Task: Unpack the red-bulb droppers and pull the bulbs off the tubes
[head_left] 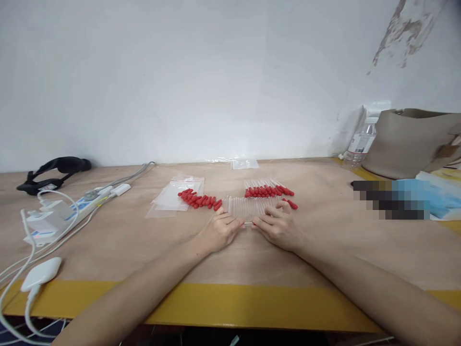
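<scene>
While both hands rest on the worktop (pixel 324 259), the left hand (pixel 219 233) and right hand (pixel 277 226) press loosely curled, slightly spread fingers onto a row of clear tubes (pixel 248 207) lying flat between them. Loose red caps (pixel 200 199) lie at ten o'clock from the tubes, beside clear bags (pixel 173 196); capped tubes (pixel 268 190) lie at one o'clock.

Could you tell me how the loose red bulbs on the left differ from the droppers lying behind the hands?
The loose red bulbs lie bare in a heap; the droppers are bulbs fitted with clear tubes, in a row. The heap sits beside plastic bags; the droppers do not. Both are red and untouched.
</scene>
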